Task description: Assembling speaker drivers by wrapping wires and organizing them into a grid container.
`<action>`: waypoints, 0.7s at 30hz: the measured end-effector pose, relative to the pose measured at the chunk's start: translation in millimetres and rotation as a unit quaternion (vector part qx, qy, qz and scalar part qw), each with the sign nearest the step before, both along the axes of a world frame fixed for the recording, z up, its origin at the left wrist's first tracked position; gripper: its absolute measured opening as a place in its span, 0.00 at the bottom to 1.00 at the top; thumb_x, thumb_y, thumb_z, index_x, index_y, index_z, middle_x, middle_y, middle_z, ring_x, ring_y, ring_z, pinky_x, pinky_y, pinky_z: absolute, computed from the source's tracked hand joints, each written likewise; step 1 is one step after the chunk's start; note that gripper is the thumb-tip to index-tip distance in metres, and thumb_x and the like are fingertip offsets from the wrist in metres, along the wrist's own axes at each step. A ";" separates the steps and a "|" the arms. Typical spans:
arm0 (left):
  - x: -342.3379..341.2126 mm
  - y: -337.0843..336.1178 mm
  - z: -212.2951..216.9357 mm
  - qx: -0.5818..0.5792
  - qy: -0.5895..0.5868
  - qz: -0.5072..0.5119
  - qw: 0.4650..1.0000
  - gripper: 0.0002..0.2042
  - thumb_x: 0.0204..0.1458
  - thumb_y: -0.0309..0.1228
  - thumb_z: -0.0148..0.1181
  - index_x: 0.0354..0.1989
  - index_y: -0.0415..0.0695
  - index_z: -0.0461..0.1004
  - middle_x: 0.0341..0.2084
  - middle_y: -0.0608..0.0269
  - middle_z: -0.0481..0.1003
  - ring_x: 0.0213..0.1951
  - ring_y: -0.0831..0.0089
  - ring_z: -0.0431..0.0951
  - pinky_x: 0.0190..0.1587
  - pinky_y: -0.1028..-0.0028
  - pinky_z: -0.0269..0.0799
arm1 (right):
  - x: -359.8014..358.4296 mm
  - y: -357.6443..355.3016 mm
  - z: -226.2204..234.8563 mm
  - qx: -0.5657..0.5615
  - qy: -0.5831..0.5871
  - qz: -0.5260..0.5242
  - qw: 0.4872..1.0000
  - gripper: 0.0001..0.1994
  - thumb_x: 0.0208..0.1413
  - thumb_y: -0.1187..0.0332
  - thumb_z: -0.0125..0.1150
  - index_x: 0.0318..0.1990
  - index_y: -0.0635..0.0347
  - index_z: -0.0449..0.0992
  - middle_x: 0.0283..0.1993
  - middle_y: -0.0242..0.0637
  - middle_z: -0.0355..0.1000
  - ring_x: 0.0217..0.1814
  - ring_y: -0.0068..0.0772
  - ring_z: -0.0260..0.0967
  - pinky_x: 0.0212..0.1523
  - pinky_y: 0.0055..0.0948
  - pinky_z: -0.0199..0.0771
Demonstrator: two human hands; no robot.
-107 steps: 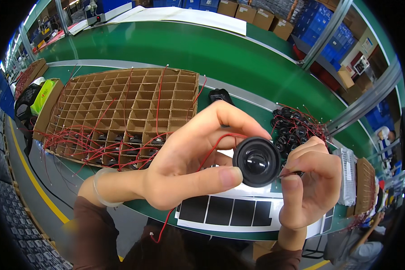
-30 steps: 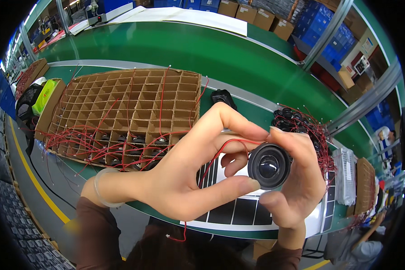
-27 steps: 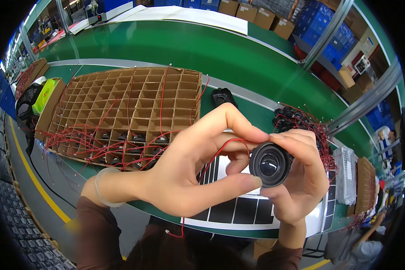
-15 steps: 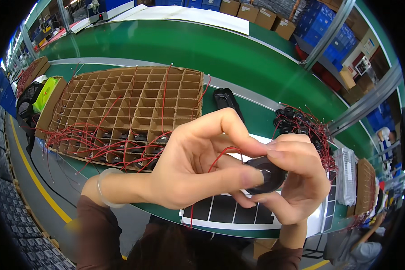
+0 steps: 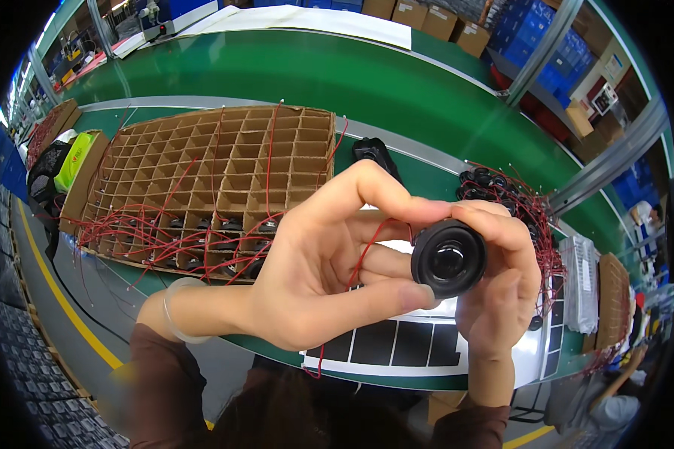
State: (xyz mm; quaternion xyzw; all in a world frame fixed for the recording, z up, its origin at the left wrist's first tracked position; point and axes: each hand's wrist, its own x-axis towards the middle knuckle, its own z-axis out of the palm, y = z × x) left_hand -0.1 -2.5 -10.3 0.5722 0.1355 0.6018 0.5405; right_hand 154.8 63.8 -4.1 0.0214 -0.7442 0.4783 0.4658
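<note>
A small round black speaker (image 5: 448,260) is held up between my two hands, its domed face turned up toward me. My left hand (image 5: 337,262) grips it from the left, with the thumb at its lower edge and the index finger at its top. Curled round the right side, my right hand (image 5: 502,277) has its index fingertip on the upper rim. A red wire (image 5: 363,254) runs from the speaker through my left palm and hangs below. Beneath my hands lies a white sheet with black rectangles (image 5: 397,344).
To the left stands a cardboard divider box (image 5: 225,165), with wired speakers in its near cells. A black object (image 5: 374,153) lies behind my hands. Right are a pile of wired speakers (image 5: 502,191) and clear plastic trays (image 5: 579,284). A green conveyor (image 5: 277,67) runs along the back.
The speaker has tilted so its round face shows fully. My left thumb has slid off the face to its lower edge, and my right fingers have shifted up along the rim.
</note>
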 end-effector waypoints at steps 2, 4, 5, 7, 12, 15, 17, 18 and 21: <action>-1.0 1.0 -1.9 0.010 0.022 0.006 1.000 0.22 0.38 0.13 0.49 0.43 0.36 0.50 0.40 0.37 0.60 0.42 0.60 0.68 0.39 0.73 0.69 | -2.7 -3.0 -2.9 -0.005 0.005 -0.008 1.000 0.16 0.45 0.73 0.49 0.42 0.72 0.62 0.42 0.48 0.61 0.38 0.26 0.59 0.37 0.20 0.58; 2.1 0.2 -1.6 0.018 0.020 0.019 0.999 0.22 0.38 0.13 0.48 0.43 0.36 0.50 0.40 0.37 0.60 0.42 0.61 0.68 0.38 0.74 0.69 | -4.9 -5.4 -5.2 0.004 0.016 -0.022 1.000 0.15 0.45 0.73 0.49 0.42 0.71 0.61 0.41 0.47 0.60 0.38 0.26 0.59 0.36 0.19 0.58; 3.3 -0.2 -1.2 0.026 0.019 0.032 0.999 0.22 0.38 0.13 0.48 0.43 0.36 0.50 0.40 0.37 0.60 0.42 0.61 0.68 0.37 0.75 0.70 | -5.9 -7.1 -6.3 0.004 0.016 -0.023 1.000 0.15 0.45 0.73 0.49 0.42 0.71 0.61 0.41 0.47 0.60 0.38 0.26 0.59 0.36 0.19 0.58; 1.3 -1.9 -0.2 0.035 0.057 0.041 0.997 0.21 0.38 0.13 0.48 0.43 0.35 0.50 0.40 0.37 0.60 0.43 0.60 0.67 0.38 0.74 0.70 | -6.9 -10.4 -8.4 -0.006 0.036 -0.040 0.999 0.14 0.47 0.72 0.48 0.41 0.70 0.62 0.40 0.47 0.60 0.37 0.26 0.59 0.36 0.20 0.58; 2.9 -0.4 -4.3 0.050 0.082 0.045 0.994 0.21 0.39 0.13 0.46 0.42 0.36 0.49 0.41 0.37 0.59 0.44 0.57 0.65 0.41 0.67 0.68 | -1.7 -6.0 -6.2 -0.045 0.023 -0.010 0.999 0.14 0.49 0.69 0.45 0.41 0.70 0.63 0.41 0.47 0.60 0.38 0.26 0.59 0.37 0.21 0.59; 3.4 -2.2 -5.2 0.043 0.047 0.058 0.996 0.21 0.39 0.13 0.46 0.42 0.37 0.49 0.40 0.37 0.60 0.44 0.55 0.65 0.43 0.63 0.66 | -1.6 -6.3 -3.2 -0.124 0.023 0.043 0.991 0.16 0.48 0.65 0.49 0.40 0.70 0.64 0.42 0.48 0.60 0.39 0.29 0.60 0.38 0.23 0.59; 3.0 -4.0 -2.9 0.042 0.038 0.060 0.997 0.20 0.39 0.14 0.46 0.42 0.38 0.48 0.40 0.37 0.60 0.45 0.54 0.65 0.44 0.61 0.65 | -2.5 -3.1 -3.1 0.047 -0.015 -0.031 0.998 0.19 0.41 0.68 0.56 0.40 0.70 0.64 0.41 0.49 0.61 0.41 0.33 0.60 0.40 0.25 0.60; 1.8 -3.4 -3.4 0.042 0.037 0.059 0.997 0.20 0.39 0.14 0.46 0.42 0.38 0.48 0.40 0.37 0.60 0.45 0.54 0.65 0.44 0.61 0.65 | -3.2 -4.4 -3.4 0.047 -0.016 -0.032 0.998 0.19 0.41 0.68 0.56 0.40 0.70 0.64 0.41 0.49 0.61 0.41 0.33 0.60 0.40 0.25 0.60; -1.7 -1.0 -4.9 0.063 0.080 0.042 0.994 0.20 0.40 0.15 0.47 0.42 0.38 0.49 0.41 0.36 0.60 0.45 0.54 0.64 0.45 0.60 0.64 | -6.1 -8.0 -5.4 0.021 -0.009 -0.038 0.999 0.23 0.34 0.73 0.61 0.41 0.70 0.63 0.41 0.49 0.62 0.43 0.35 0.61 0.42 0.26 0.60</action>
